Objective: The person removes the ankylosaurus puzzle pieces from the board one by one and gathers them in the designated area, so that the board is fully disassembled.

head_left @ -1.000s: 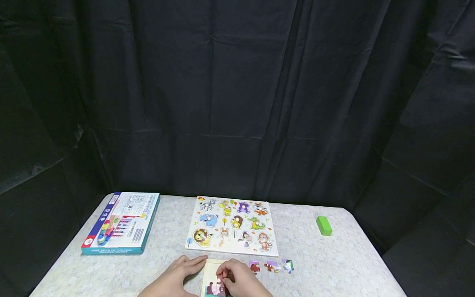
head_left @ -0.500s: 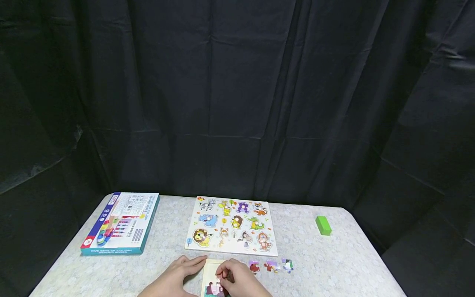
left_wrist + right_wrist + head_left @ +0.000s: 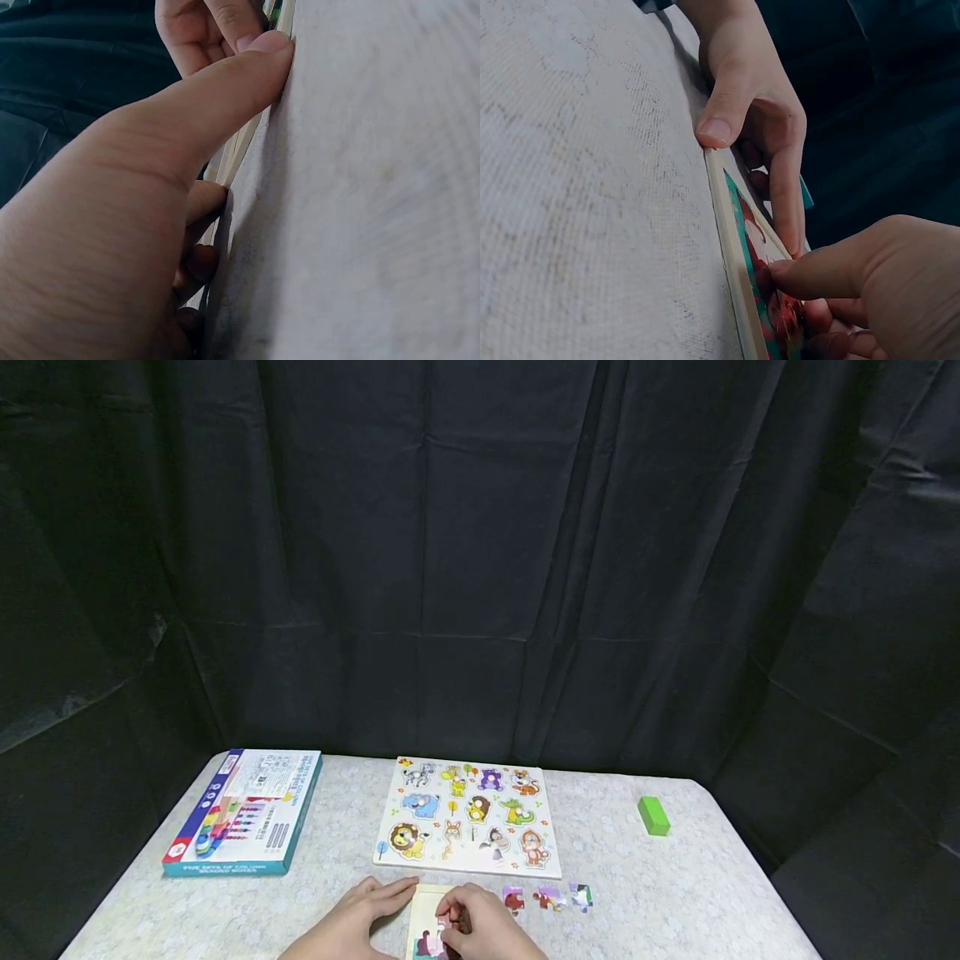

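A small wooden jigsaw tray (image 3: 426,902) lies at the table's front, partly filled with pink, maroon and teal pieces (image 3: 429,945). Along its left side rests my left hand (image 3: 348,922), index finger reaching the top left corner. In the right wrist view, the left thumb (image 3: 718,131) touches the near corner of the tray (image 3: 731,240). My right hand (image 3: 487,927) is over the tray's right part, its thumb and fingers pinching a reddish-brown puzzle piece (image 3: 786,319). The fingers cover much of this piece. In the left wrist view, left fingers touch the tray's edge (image 3: 244,142).
Loose puzzle pieces lie right of the tray: a purple-red one (image 3: 513,899), an orange-purple one (image 3: 550,897) and a green-white one (image 3: 581,896). Behind is an animal peg board (image 3: 468,814). A toy box (image 3: 243,810) stands left, a green block (image 3: 654,816) right.
The right thumb and fingers have shifted slightly over the tray, uncovering a little more of the pink piece. The left hand stays where it was.
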`<state>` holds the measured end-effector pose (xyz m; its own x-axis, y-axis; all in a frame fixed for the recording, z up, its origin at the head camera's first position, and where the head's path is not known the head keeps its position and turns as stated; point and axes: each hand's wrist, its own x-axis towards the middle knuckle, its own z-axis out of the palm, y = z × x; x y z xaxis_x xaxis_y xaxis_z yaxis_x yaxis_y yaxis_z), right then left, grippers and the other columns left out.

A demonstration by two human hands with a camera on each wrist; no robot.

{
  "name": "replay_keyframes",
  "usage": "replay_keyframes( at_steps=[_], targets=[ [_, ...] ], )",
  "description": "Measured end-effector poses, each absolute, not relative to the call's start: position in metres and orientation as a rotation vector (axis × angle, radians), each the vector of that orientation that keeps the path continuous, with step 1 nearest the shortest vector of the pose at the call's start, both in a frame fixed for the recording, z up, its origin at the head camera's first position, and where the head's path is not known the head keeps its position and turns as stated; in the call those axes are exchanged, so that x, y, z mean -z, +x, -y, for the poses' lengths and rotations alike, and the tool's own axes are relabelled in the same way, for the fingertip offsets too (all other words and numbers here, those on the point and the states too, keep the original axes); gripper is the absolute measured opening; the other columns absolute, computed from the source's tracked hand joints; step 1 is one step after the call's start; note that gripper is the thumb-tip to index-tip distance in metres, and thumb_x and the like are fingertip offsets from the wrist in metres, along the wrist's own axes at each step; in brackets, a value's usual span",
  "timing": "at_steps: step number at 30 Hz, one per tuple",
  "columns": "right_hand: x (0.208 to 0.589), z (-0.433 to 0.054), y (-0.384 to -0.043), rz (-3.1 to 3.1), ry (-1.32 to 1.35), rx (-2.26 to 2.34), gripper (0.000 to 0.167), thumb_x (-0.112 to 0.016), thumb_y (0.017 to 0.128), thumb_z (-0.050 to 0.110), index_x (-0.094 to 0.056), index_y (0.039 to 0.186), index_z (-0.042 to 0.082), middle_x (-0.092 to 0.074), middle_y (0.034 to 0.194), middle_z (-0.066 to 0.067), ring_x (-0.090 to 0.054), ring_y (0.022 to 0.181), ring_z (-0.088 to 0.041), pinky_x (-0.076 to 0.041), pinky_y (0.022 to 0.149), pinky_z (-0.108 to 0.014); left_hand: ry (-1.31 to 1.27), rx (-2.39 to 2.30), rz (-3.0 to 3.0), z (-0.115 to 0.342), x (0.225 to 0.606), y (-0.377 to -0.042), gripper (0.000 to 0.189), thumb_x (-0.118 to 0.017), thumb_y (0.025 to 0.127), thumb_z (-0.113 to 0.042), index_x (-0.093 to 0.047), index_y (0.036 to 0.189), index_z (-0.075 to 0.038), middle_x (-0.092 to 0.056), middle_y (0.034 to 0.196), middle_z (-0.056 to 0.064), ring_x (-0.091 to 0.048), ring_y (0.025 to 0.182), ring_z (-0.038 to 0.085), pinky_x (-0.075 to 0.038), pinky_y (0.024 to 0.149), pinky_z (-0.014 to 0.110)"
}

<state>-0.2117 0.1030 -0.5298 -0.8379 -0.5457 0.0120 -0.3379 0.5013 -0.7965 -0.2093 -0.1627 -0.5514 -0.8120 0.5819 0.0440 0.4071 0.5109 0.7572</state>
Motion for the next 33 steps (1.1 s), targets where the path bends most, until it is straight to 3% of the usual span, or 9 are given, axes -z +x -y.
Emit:
replay_keyframes(
  at_steps=[8,24,33],
  targets=[
    [0.5266,-0.1032,-0.2116,-2.489,-0.717,1.231,0.020,-0.085,0.084,0.006,-0.072,0.099,0.011,-0.054,0.082,0.011,-0.047,0.074,0.000,-0.043,0.069,-0.022,0.764,-1.203,-2.517,0.1619,0.5501,-0.2085,0.097,-0.091,0.077,-0.059,-0.055,0.156,-0.014,-0.052,0.160,-0.008,-0.039,0.090,0.005,-0.037,0.074,0.025],
    [0.5308,-0.1054,-0.2122,-2.508,-0.692,1.237,0.021,-0.088,0.084,0.010,-0.073,0.099,0.014,-0.055,0.088,0.010,-0.048,0.079,-0.001,-0.044,0.072,-0.024,0.792,-1.189,-2.527,0.1614,0.5482,-0.2068,0.096,-0.091,0.078,-0.057,-0.056,0.156,-0.013,-0.052,0.161,-0.006,-0.039,0.090,0.004,-0.038,0.074,0.024],
    [0.5299,-0.1104,-0.2140,-2.446,-0.728,1.256,0.020,-0.084,0.089,0.005,-0.074,0.104,0.012,-0.057,0.088,0.010,-0.049,0.077,0.000,-0.046,0.069,-0.022,0.774,-1.204,-2.514,0.1591,0.5457,-0.2058,0.096,-0.091,0.079,-0.056,-0.055,0.156,-0.013,-0.052,0.160,-0.004,-0.040,0.091,0.004,-0.038,0.075,0.024]
  ],
)
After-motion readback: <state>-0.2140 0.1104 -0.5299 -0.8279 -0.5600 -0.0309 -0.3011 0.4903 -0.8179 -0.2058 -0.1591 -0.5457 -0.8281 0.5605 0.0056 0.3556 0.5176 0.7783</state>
